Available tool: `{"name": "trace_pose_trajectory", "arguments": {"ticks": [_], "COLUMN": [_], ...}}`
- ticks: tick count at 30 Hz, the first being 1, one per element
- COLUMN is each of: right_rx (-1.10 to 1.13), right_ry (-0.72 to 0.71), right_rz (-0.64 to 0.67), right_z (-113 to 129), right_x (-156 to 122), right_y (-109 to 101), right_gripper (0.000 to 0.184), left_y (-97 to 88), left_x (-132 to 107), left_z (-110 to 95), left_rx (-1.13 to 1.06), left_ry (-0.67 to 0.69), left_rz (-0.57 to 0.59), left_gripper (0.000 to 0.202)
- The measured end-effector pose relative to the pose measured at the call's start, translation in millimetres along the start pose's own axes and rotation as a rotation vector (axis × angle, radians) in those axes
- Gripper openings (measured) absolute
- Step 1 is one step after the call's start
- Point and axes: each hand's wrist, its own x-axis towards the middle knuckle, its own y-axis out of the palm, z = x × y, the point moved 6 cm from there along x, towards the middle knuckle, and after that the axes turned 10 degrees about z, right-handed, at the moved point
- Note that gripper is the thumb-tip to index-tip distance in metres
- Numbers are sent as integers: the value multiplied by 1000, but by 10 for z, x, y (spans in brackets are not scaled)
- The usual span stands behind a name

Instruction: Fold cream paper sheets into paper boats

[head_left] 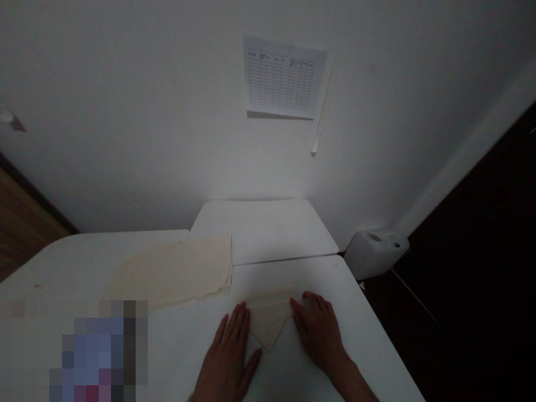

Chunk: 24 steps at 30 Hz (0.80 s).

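A thin beige sheet [270, 318], apparently paper, lies folded on the white table in front of me. Its upper edge is straight and its lower part comes to a point facing me. My left hand [230, 346] rests flat along the sheet's left side, fingers stretched out and thumb spread below the point. At the right corner, my right hand [320, 329] touches the sheet with a fingertip; its other fingers are slightly bent and apart from it. Left of the folded sheet lies a stack of larger beige sheets [176, 271].
White tables [268, 223] meet at seams and back onto the wall. A printed chart [280, 78] hangs there beside a white strip [324, 106]. A white plastic container [374, 254] stands past the table's right edge. A blurred-out patch covers the lower left.
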Motion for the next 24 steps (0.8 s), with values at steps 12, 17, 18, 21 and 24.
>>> {"name": "trace_pose_trajectory", "arguments": {"ticks": [12,17,18,21,24], "right_rx": [6,9,6,-5,-19], "right_ry": [51,41,36,33,27], "right_rz": [-11,-9,-9,-6,10], "right_z": [-37,-34,-32,-17,19], "right_x": [-19,0,5,35,96], "right_y": [-33,-49,-50,-74,-141], "right_gripper": [31,30,29,27,22], "left_y": [42,38,34,4,-64], "left_x": [-8,-79,-104,-166,-154], "left_z": [9,69,95,174,296], "left_rx": [38,86,92,76,-10], "left_ry": [-51,-74,-92,-135,-199], "left_rz": [-12,-20,-22,-31,-75], "left_gripper": [77,77,75,66,52]}}
